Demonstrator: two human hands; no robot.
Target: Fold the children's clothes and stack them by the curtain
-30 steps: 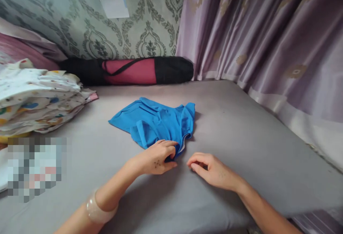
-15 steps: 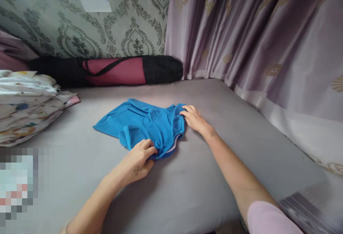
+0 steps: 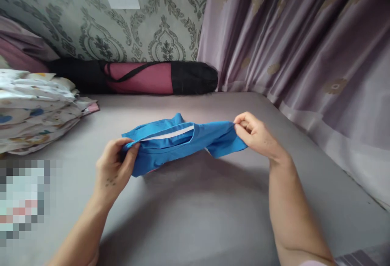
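Left hand (image 3: 114, 169), right hand (image 3: 258, 137): grip clamped on blue garment (image 3: 175, 151); long bag (image 3: 146, 80) behind, contents hidden

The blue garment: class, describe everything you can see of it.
The blue garment is bright blue and looks like soft, thin cloth, creased in places. An opening edged inside with a white strip gapes along its top; a sleeve-like flap hangs on the right. The left hand pinches one end, the right hand the other. It spans between them over the grey sheet; any contact underneath is unclear.
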